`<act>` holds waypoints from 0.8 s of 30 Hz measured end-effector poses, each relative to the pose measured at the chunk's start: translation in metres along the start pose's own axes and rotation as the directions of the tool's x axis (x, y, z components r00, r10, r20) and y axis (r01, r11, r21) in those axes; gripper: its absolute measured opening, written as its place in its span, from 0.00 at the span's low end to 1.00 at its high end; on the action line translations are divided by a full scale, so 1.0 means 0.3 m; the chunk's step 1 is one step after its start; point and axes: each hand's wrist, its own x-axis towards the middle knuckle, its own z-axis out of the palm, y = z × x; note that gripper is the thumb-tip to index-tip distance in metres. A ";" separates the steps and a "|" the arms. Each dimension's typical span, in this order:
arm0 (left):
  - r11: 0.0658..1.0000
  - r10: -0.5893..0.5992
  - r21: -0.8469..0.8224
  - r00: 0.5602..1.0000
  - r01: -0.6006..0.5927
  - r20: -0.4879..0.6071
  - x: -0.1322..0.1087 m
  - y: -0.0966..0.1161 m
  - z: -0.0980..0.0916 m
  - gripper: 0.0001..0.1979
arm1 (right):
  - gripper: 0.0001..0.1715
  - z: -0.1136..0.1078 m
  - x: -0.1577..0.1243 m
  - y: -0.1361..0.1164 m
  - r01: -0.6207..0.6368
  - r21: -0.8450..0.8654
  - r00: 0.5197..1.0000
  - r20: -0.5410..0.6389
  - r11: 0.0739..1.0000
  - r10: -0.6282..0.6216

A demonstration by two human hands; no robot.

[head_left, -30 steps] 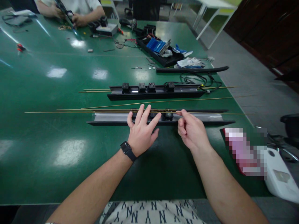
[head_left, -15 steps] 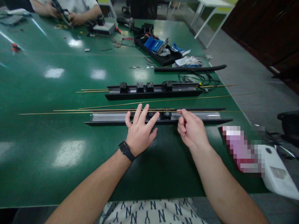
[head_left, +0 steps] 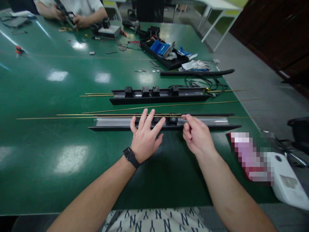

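Note:
A long black channel (head_left: 113, 128) with a pale inner strip lies crosswise in front of me, several black blocks (head_left: 173, 119) inside it. My left hand (head_left: 146, 137), wearing a black watch (head_left: 128, 152), rests over the channel with fingers spread, partly hiding the blocks. To its right, my right hand (head_left: 196, 133) is closed, thumb and forefinger pinching a thin brass rod (head_left: 43, 118) that runs along the channel and out past its left end. A second, shorter brass rod (head_left: 72, 114) lies alongside, just behind it.
Behind is a similar channel (head_left: 159, 100) with black blocks and rods; between them lies a slanted loose rod (head_left: 135, 107). Farther back are a black strip (head_left: 195, 73), gloves (head_left: 195, 65) and a black tray (head_left: 172, 63). A white device (head_left: 287, 180) is at right. Another person's hands (head_left: 80, 22) work across the table.
The pinched brass rod has slid a little to the left, and my right hand has shifted slightly left with it. My left hand stays spread over the channel.

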 end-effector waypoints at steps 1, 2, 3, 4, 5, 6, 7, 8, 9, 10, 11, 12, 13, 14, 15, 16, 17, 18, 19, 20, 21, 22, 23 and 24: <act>1.000 -0.001 0.000 1.000 0.001 -0.002 0.000 0.000 0.000 0.28 | 0.16 0.001 -0.001 0.001 -0.008 -0.009 1.000 0.017 1.000 0.008; 1.000 -0.002 -0.001 1.000 0.002 -0.004 0.000 0.000 0.000 0.28 | 0.17 0.001 -0.001 0.001 -0.015 -0.015 0.999 0.030 1.000 0.016; 1.000 -0.002 -0.002 1.000 0.002 -0.005 0.000 0.000 0.000 0.28 | 0.17 0.001 -0.001 0.001 -0.019 -0.017 0.999 0.034 1.000 0.019; 1.000 -0.004 -0.003 1.000 0.004 -0.005 0.000 0.000 0.000 0.28 | 0.17 0.000 -0.001 0.001 -0.017 -0.012 0.999 0.028 1.000 0.017; 1.000 -0.004 -0.004 1.000 0.004 -0.003 0.000 0.000 0.000 0.28 | 0.17 -0.001 0.000 0.001 -0.009 0.000 1.000 0.011 1.000 0.009; 1.000 -0.004 -0.004 1.000 0.004 -0.002 0.000 0.001 -0.001 0.28 | 0.17 -0.003 0.001 0.000 0.002 0.009 1.000 -0.009 1.000 -0.002; 1.000 -0.004 -0.005 1.000 0.004 0.001 0.000 0.001 -0.001 0.28 | 0.16 -0.004 0.001 0.000 0.011 0.016 1.000 -0.025 1.000 -0.010; 1.000 -0.003 -0.005 1.000 0.003 0.002 0.000 0.001 -0.001 0.28 | 0.16 -0.005 0.001 0.000 0.014 0.018 0.999 -0.031 1.000 -0.014; 1.000 -0.003 -0.005 1.000 0.003 0.002 0.000 0.001 -0.001 0.28 | 0.16 -0.005 0.001 0.000 0.012 0.016 1.000 -0.026 1.000 -0.011; 1.000 -0.002 -0.006 1.000 0.002 0.002 0.001 0.001 -0.001 0.28 | 0.16 -0.005 0.001 0.001 0.003 0.010 1.000 -0.012 1.000 -0.003; 1.000 -0.001 -0.006 1.000 0.001 0.001 0.001 0.000 0.000 0.28 | 0.16 -0.004 0.000 0.002 -0.007 0.004 1.000 0.005 1.000 0.007; 1.000 -0.002 -0.007 1.000 0.002 0.000 0.001 0.000 0.000 0.28 | 0.16 -0.003 0.000 0.003 -0.016 -0.001 1.000 0.020 1.000 0.016; 1.000 -0.002 -0.007 1.000 0.002 -0.002 0.001 0.000 0.001 0.28 | 0.16 -0.003 0.000 0.003 -0.022 -0.003 0.999 0.028 1.000 0.022; 1.000 -0.002 -0.007 1.000 0.002 -0.005 0.001 -0.001 0.002 0.28 | 0.16 -0.003 0.001 0.004 -0.023 0.000 0.999 0.027 1.000 0.023; 1.000 -0.001 -0.007 1.000 0.001 -0.007 0.001 -0.001 0.002 0.28 | 0.16 -0.003 0.002 0.004 -0.019 0.008 1.000 0.017 1.000 0.019; 1.000 0.000 -0.006 1.000 0.000 -0.009 0.001 -0.002 0.003 0.28 | 0.15 -0.004 0.004 0.003 -0.012 0.020 1.000 0.003 1.000 0.012; 1.000 0.001 -0.006 1.000 -0.001 -0.011 0.001 -0.002 0.003 0.28 | 0.15 -0.004 0.006 0.002 -0.003 0.031 1.000 -0.013 1.000 0.003; 1.000 0.002 -0.006 1.000 -0.002 -0.011 0.001 -0.002 0.003 0.28 | 0.14 -0.005 0.007 0.001 0.007 0.038 1.000 -0.025 0.999 -0.006; 1.000 0.002 -0.007 1.000 -0.003 -0.011 0.001 -0.002 0.003 0.28 | 0.14 -0.005 0.008 0.001 0.014 0.039 0.999 -0.030 0.999 -0.013; 1.000 0.002 -0.007 1.000 -0.002 -0.009 0.001 -0.002 0.003 0.28 | 0.14 -0.005 0.008 0.000 0.014 0.034 1.000 -0.025 0.999 -0.013; 1.000 0.002 -0.006 1.000 -0.002 -0.008 0.001 -0.002 0.003 0.28 | 0.14 -0.005 0.008 -0.001 0.009 0.027 1.000 -0.015 1.000 -0.008; 1.000 0.003 -0.005 1.000 -0.003 -0.007 0.001 -0.002 0.003 0.28 | 0.14 -0.005 0.007 -0.001 0.001 0.018 1.000 -0.004 1.000 -0.001; 1.000 0.002 -0.004 1.000 -0.002 -0.007 0.001 -0.002 0.003 0.28 | 0.14 -0.005 0.006 -0.002 -0.007 0.010 1.000 0.006 1.000 0.007; 1.000 0.002 -0.003 1.000 -0.002 -0.007 0.001 -0.002 0.003 0.28 | 0.15 -0.005 0.006 -0.003 -0.013 0.004 1.000 0.010 1.000 0.013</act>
